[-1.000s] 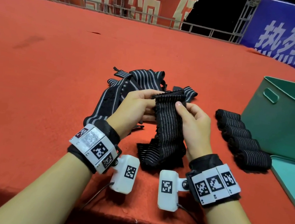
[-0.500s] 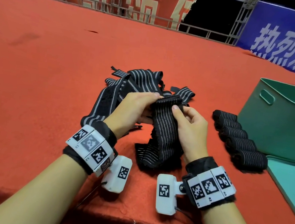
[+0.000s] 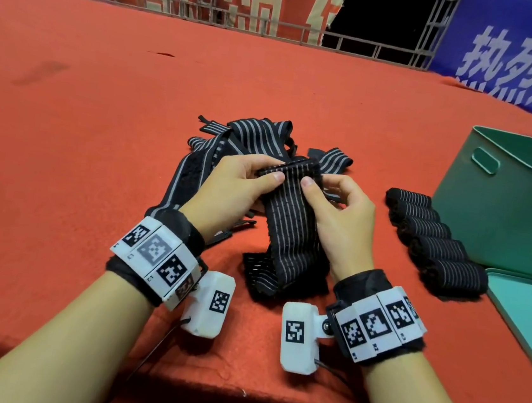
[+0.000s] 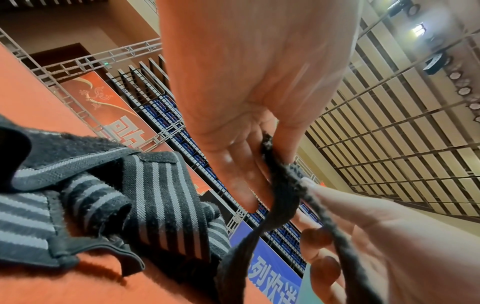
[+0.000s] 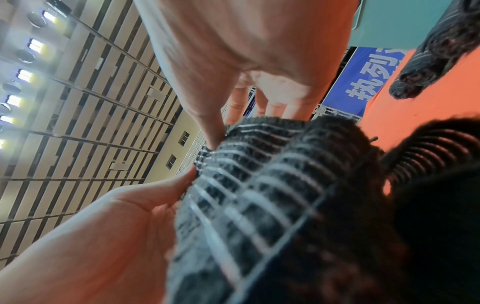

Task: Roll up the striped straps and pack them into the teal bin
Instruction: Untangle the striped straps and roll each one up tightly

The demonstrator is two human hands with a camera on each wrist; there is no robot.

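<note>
Two hands work a striped strap (image 3: 292, 224) above the near edge of a red carpeted platform (image 3: 82, 147). The left hand (image 3: 236, 188) and the right hand (image 3: 339, 216) each pinch the strap's top end between thumb and fingers, where a first narrow fold is turned over; the rest of the strap hangs down and bunches on the carpet between the two wrists. The left wrist view shows the strap's edge (image 4: 283, 185) caught between the thumb and fingers of the left hand (image 4: 246, 102).

Just behind the hands lies a loose pile of unrolled straps (image 3: 251, 143), touching the held one. Toward the platform's right edge, five rolled straps (image 3: 432, 240) sit side by side in a row against the wall of the teal bin (image 3: 506, 208), which stands upright with its handle slot facing the hands. A flat teal lid (image 3: 531, 307) lies in front of the bin at the right edge.

Bare carpet stretches wide to the left and on to the far edge, where a metal railing (image 3: 213, 13) and banners stand.
</note>
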